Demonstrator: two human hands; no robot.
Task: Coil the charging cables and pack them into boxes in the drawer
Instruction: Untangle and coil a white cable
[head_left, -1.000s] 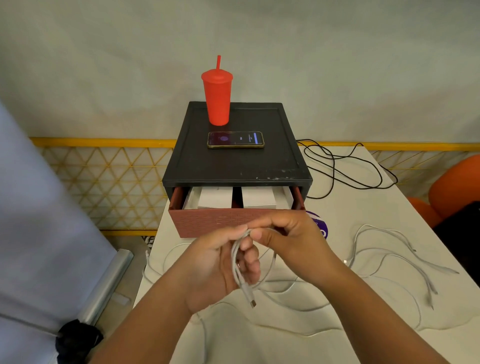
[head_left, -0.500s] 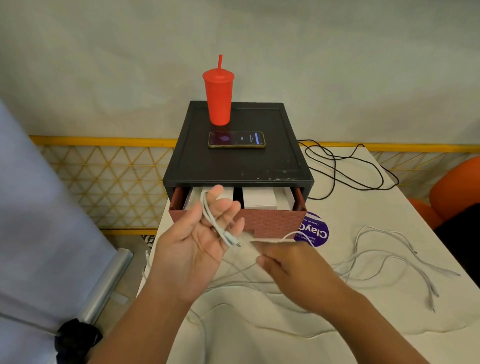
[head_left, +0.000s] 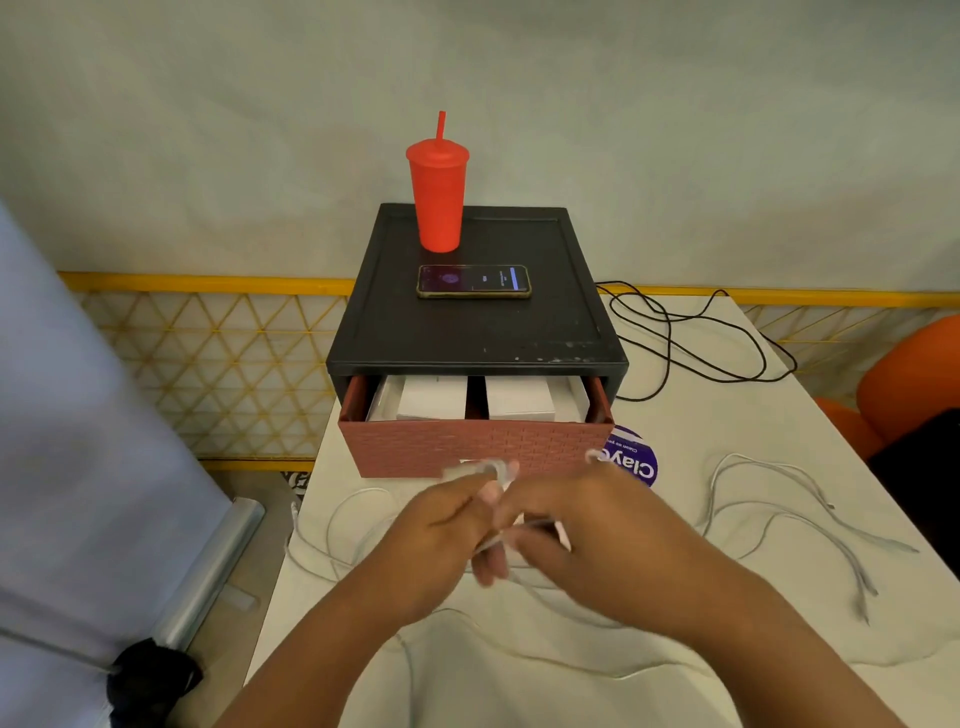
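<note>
Both hands meet low over the worktop (head_left: 691, 431), just in front of the drawer (head_left: 475, 449) at twelve o'clock from them, likely so the finished coil has only a short way to go. The left hand (head_left: 434, 530) acts as the former: its grip is curled around loops of the white cable (head_left: 491, 470), which bulge above its fingers. The right hand (head_left: 592, 540) lies against it at three o'clock, apparently feeding the next turn. The cable's slack runs out across the worktop towards six and nine o'clock, so the coiling looks unfinished. The drawer stands pulled out, with two white boxes (head_left: 434, 399) side by side inside, ready to take cables. More loose cables (head_left: 774, 515) wait at three o'clock.

Motion blur smears the fingertips and the loops, so I cannot tell whether the right hand's grip pinches the strand or merely touches it, nor count the turns. The boxes' rear halves are hidden under the black cabinet (head_left: 478, 332).
</note>
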